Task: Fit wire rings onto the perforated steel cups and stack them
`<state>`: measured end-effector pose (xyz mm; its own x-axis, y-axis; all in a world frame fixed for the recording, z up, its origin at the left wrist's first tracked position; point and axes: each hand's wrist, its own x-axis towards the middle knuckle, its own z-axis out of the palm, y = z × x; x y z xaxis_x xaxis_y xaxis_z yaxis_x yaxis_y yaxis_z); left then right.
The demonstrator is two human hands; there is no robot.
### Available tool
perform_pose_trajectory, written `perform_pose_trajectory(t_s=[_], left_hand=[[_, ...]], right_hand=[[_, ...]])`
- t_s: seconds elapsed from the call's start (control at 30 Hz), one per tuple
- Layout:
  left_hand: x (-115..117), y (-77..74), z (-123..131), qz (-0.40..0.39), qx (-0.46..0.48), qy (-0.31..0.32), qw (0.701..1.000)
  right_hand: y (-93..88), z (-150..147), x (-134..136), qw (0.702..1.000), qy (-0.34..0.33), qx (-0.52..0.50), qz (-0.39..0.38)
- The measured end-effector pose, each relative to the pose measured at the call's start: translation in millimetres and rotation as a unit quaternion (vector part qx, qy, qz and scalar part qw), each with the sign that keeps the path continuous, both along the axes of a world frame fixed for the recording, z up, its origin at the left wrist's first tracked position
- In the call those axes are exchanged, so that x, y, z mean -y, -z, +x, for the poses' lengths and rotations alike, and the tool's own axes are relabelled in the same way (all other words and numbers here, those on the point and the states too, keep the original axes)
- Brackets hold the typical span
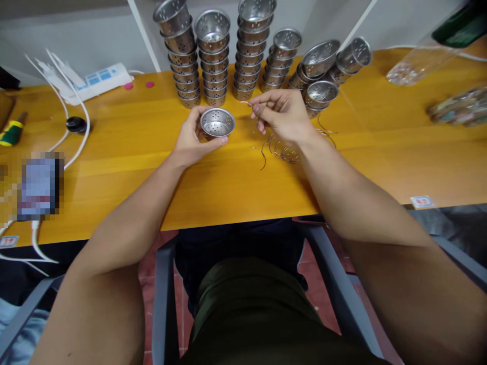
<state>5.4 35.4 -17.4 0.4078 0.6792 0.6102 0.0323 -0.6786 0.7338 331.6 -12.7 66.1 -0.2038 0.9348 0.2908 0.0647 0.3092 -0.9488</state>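
We are holding a perforated metal cup [217,123] in our left hand [189,143], its grip curling around the cup's wall just above the worktop [228,187]. Our right hand [284,117] is pinching a thin wire [245,103] beside the cup, over a pile of wires [283,152]. Behind them, stacks of cups [213,58] are standing.

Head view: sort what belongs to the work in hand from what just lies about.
In use: perforated cup in left hand, wire piece in right hand, wire pile, cup stacks.
Lying about: power strip, screwdriver, clear bottle, white cable.
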Motion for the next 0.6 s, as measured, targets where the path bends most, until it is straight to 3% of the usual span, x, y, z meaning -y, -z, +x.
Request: perform_pose_trajectory(t_s=[0.2, 0.4, 0.6], left_hand=[[15, -8.6, 9, -0.068, -0.001, 0.019, 0.998], [28, -17.7, 15, -0.057, -0.03, 0.052, 0.997], [28, -13.7, 17, -0.05, -0.041, 0.054, 0.996]], right_hand=[[-15.8, -33, 29, 0.998, 0.04, 0.049, 0.008], [-8.0, -48, 33, 0.988, 0.057, 0.132, 0.055], [-6.5, -49, 36, 0.986, 0.061, 0.157, 0.019]])
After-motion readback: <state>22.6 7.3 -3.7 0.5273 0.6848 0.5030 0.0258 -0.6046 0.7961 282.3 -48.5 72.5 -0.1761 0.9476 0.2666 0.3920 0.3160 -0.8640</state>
